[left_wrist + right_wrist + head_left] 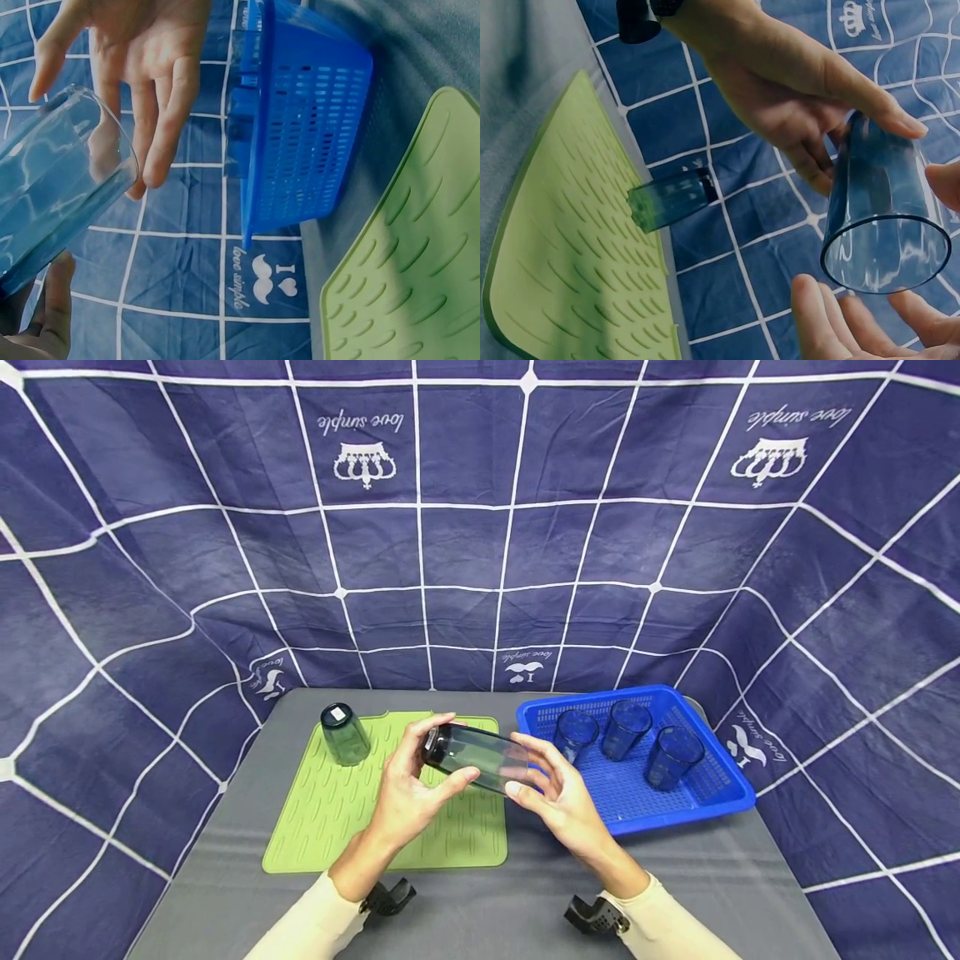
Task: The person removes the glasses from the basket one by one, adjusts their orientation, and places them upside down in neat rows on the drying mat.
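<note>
A tinted drinking glass (480,756) lies tilted on its side in the air above the mat's right edge. My left hand (411,793) holds it near its dark base, thumb on the near side and fingers on the far side. At the rim end is my right hand (558,789), its fingers (159,127) extended around the mouth of the glass without closing on it; whether they touch it I cannot tell. A second glass (347,737) stands upside down on the green mat (322,827), a white label on its base.
To the right, a blue plastic basket (637,822) holds several things, among them upright glasses (626,727). The mat and basket sit on a grey tabletop (480,910). Dark blue checked cloth (465,552) hangs behind and at both sides.
</note>
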### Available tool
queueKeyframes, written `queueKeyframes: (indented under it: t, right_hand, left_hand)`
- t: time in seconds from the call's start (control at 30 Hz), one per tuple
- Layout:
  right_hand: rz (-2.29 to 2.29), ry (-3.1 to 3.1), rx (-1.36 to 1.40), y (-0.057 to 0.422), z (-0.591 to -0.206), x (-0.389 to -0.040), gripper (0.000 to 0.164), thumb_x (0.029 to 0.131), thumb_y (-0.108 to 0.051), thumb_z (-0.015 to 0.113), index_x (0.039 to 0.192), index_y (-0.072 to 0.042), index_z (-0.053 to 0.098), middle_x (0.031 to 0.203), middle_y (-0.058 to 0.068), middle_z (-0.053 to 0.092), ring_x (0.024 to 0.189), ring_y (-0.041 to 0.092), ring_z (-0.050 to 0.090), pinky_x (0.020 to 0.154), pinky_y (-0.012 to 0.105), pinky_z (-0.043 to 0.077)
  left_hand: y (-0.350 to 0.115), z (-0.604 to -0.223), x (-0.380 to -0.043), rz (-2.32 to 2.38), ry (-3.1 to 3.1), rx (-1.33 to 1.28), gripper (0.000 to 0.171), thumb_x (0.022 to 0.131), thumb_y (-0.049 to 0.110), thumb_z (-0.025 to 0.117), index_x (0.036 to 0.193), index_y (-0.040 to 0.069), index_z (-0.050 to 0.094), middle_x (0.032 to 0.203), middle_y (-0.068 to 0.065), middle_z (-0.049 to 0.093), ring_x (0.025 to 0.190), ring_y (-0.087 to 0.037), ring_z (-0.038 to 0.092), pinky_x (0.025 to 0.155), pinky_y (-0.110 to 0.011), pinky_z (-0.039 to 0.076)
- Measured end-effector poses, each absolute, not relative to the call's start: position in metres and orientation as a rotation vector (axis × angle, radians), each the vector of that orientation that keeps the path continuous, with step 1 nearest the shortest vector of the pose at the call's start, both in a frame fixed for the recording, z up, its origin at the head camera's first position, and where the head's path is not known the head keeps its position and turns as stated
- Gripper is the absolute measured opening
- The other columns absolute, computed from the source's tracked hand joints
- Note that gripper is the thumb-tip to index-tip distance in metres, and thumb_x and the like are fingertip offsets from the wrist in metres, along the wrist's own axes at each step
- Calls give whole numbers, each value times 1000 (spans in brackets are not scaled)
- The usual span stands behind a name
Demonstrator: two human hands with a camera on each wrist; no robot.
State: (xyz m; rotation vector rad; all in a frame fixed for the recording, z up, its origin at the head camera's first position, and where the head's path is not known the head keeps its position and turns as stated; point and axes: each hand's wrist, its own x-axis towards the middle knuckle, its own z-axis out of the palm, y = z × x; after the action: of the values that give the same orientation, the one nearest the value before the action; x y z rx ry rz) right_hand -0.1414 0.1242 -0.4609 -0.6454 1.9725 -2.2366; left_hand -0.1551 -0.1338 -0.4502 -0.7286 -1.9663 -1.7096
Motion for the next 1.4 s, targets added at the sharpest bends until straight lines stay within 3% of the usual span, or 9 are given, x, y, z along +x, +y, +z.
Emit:
queueKeyframes:
  t: [0.23, 0.47, 0.6, 0.7, 1.13, 1.4]
  right_hand:
    - [-2222, 2040, -676, 128, -461, -144, 74, 105, 2, 79, 172, 0, 47, 169, 32, 56, 138, 14, 75, 108, 29, 67]
    - [-2215, 2135, -709, 133, -462, -150, 69, 106, 1, 79, 168, 6, 48, 165, 34, 58, 139, 19, 75, 112, 30, 66]
    - [-2215, 2171, -688, 138, -460, -153, 69, 105, 4, 78, 167, 7, 48, 165, 35, 58, 139, 17, 75, 111, 30, 67]
    - [-2211, 2205, -649, 143, -457, -154, 69, 104, 5, 79, 167, 5, 49, 165, 33, 58, 138, 11, 74, 109, 28, 67]
    - [-2109, 2474, -593, 169, -452, -166, 68, 103, 1, 83, 165, -6, 56, 165, 19, 64, 139, 5, 72, 115, 28, 64]
    - [-2023, 2641, -610, 180, -454, -177, 67, 100, -1, 88, 162, -8, 61, 164, 14, 67, 139, 1, 70, 118, 30, 63]
  left_hand:
    - [-139, -448, -159, -1669, -1986, -673, 80, 88, -8, 96, 160, 9, 64, 143, -19, 78, 116, -8, 78, 95, -18, 64]
    - [-144, -446, -163, -1577, -2030, -625, 79, 91, -5, 96, 161, 12, 64, 146, -17, 76, 112, -9, 77, 96, -16, 64]
    - [-147, -446, -166, -1552, -2054, -616, 79, 93, -4, 94, 163, 13, 62, 147, -17, 75, 111, -18, 78, 98, -16, 65]
    - [-150, -445, -169, -1537, -2056, -613, 79, 94, -4, 94, 164, 13, 61, 147, -17, 74, 112, -20, 77, 100, -16, 65]
    - [-164, -442, -182, -1414, -2075, -539, 78, 93, 1, 97, 163, 15, 64, 140, -13, 79, 112, -2, 72, 92, -10, 59]
    - [-175, -438, -193, -1329, -2105, -455, 82, 92, 7, 100, 164, 20, 63, 133, -13, 78, 112, -7, 72, 94, -7, 56]
